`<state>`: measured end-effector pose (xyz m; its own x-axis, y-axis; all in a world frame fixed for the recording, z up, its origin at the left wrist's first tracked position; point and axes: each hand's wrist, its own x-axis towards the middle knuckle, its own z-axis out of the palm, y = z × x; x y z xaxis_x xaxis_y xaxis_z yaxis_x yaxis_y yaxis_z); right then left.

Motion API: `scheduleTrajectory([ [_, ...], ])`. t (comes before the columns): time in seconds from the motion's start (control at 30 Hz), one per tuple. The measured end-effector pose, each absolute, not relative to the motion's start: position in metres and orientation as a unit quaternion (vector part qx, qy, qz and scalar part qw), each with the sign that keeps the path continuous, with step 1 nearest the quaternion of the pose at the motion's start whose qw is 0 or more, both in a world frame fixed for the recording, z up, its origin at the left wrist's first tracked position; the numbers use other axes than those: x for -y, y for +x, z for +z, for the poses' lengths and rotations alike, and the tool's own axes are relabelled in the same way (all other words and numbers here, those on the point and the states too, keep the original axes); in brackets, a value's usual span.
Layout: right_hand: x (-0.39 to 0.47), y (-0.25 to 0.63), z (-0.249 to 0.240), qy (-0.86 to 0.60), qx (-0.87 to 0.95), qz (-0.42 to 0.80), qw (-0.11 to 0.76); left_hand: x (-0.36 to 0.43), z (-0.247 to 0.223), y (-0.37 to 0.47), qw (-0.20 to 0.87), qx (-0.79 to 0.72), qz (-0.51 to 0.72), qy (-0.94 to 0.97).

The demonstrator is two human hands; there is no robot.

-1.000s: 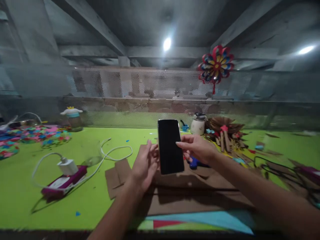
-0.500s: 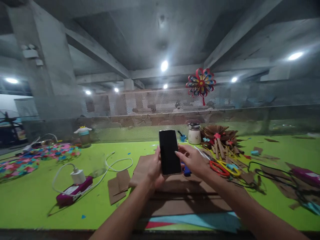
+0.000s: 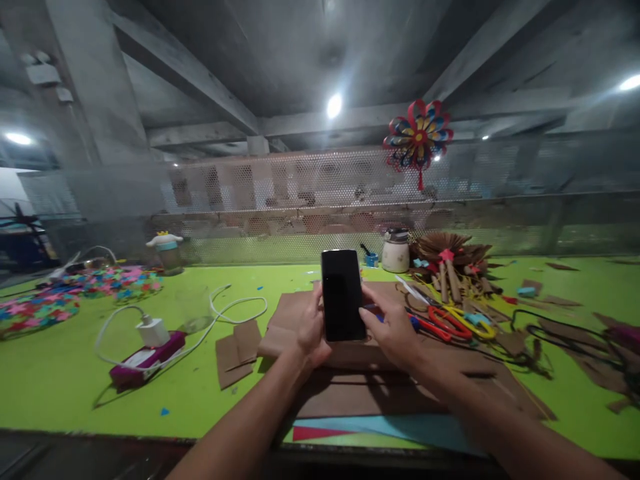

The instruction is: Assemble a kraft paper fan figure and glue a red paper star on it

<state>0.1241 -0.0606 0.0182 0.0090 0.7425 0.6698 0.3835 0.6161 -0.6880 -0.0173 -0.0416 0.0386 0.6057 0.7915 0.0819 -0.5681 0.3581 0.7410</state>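
A smartphone (image 3: 343, 297) with a dark screen stands upright before me, above the table. My left hand (image 3: 313, 330) is closed around its left edge and lower back. At the phone's right edge, my right hand (image 3: 390, 327) grips with the thumb on the front near the lower right corner; its other fingers go behind and are partly hidden. Brown paper sheets (image 3: 287, 320) lie under both hands. Just right of my right hand are red-handled scissors (image 3: 447, 325) and yellow-handled scissors (image 3: 475, 327).
A purple power strip (image 3: 147, 360) with a white charger (image 3: 153, 331) and cable sits left. Colourful paper stars (image 3: 120, 283) lie farther left. A white jar (image 3: 395, 253) and a bundle of brown paper rolls (image 3: 445, 277) stand behind, near a mesh partition (image 3: 280, 200).
My right hand has closed in on the phone's right edge, its thumb now lower on the front. The view has tilted down a little, and the left hand keeps its hold.
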Motion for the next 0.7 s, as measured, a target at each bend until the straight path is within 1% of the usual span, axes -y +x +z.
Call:
scheduleTrajectory([
  [0.17,0.0643,0.1197,0.0119,-0.378,0.643,0.234,0.624,0.0436,0.0349,-0.0187,0.814,-0.150,0.409,0.383],
  [0.43,0.0678,0.1211,0.0138,-0.361,0.618,0.297,0.632,0.0384,0.0344,-0.0214,0.830,-0.118,0.395,0.377],
  [0.57,0.0653,0.1190,0.0119,-0.339,0.619,0.333,0.625,0.0393,0.0343,-0.0209,0.820,-0.127,0.409,0.379],
  [0.7,0.0637,0.1150,0.0098,-0.348,0.613,0.410,0.578,0.0402,0.0327,-0.0195,0.814,-0.133,0.414,0.385],
])
